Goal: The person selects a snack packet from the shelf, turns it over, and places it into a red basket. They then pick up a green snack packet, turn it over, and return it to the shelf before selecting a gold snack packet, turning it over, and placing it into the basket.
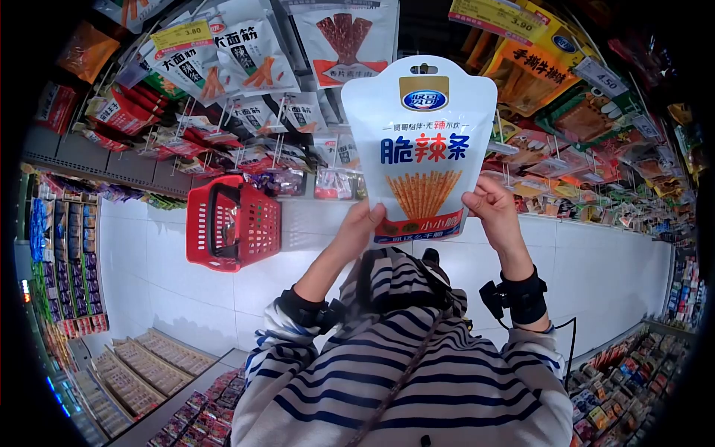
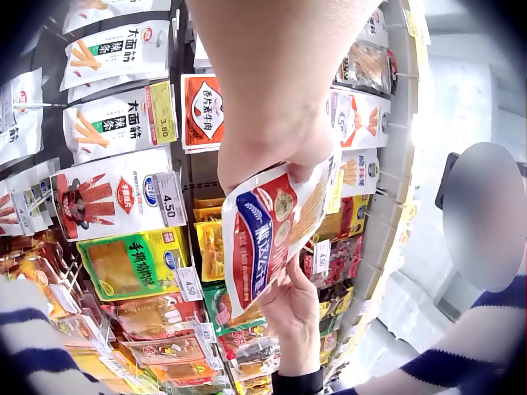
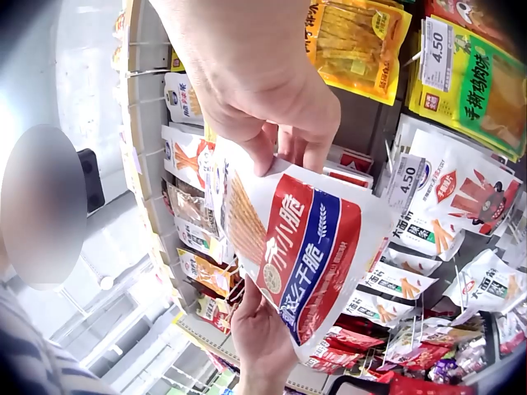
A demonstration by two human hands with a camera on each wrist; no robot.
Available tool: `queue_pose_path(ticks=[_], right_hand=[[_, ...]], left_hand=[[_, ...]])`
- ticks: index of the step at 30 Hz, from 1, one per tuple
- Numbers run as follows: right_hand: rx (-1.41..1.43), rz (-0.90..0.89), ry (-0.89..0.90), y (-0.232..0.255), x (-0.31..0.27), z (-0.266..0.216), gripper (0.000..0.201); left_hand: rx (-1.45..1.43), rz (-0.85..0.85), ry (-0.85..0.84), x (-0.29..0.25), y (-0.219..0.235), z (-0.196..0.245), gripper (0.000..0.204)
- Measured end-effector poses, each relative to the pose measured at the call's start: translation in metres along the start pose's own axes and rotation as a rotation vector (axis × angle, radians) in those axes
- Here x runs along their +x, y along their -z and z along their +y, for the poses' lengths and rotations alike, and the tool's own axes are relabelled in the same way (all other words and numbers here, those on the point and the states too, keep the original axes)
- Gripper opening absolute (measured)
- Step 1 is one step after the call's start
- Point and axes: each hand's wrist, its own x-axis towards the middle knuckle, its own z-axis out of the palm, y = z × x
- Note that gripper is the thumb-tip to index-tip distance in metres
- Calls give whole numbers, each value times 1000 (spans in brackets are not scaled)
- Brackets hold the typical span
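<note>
A: What is hidden or cut off?

B: The racks of hanging snack packets [image 1: 246,52] are cropped by the round edge of the head view, and the far packets are too blurred for their print to be read. The floor shelves [image 1: 141,372] at lower left are shown only in part. The red basket [image 1: 232,222] is seen from the side, so its inside cannot be made out. A face is blurred out in both wrist views.

A: And the pouch?

B: The lower corners of the white snack pouch [image 1: 421,145] are covered by fingers, and its back is not shown in any view.

A: What can be counted?

B: One basket, one held pouch, two hands. The hanging packets are too many and too overlapped to be counted.

A: Where is the pouch, and how is it turned?

B: It is held up in the air in front of the racks, just right of the basket. Its long axis is upright in the head view: the hang hole is at the top, the red band at the bottom, the printed face toward the wearer.

A: And the hands?

B: The lower left corner is pinched by the left hand [image 1: 359,227], the lower right corner by the right hand [image 1: 493,208]; the fingers of both are curled onto the pouch's bottom edge.
</note>
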Motion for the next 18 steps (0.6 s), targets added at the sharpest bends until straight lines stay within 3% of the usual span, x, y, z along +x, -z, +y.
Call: queue_pose_path(ticks=[3, 5, 6, 7, 8, 10, 13, 16, 17, 18], right_hand=[[-20, 22, 72, 5, 2, 3, 28], [-68, 61, 75, 9, 5, 5, 27], [-93, 80, 77, 11, 7, 6, 27], [-107, 97, 75, 13, 8, 8, 26], [-120, 116, 73, 15, 11, 11, 26], [-129, 136, 72, 17, 14, 13, 26], [-104, 147, 61, 18, 12, 13, 26], [-70, 165, 46, 19, 7, 10, 26], [-71, 170, 42, 21, 5, 10, 26], [-72, 173, 36, 22, 3, 11, 26]], left_hand=[[36, 101, -185, 11, 5, 15, 38], [302, 232, -415, 26, -1, 56, 40], [287, 336, -503, 35, -5, 72, 42], [370, 383, -531, 37, -19, 102, 41], [446, 355, -662, 49, -15, 112, 40], [657, 323, -711, 63, -24, 137, 44], [729, 183, -646, 90, -28, 142, 38], [836, 73, -460, 105, -31, 143, 36], [803, 84, -539, 112, -31, 137, 29], [815, 84, -489, 114, -33, 139, 27]])
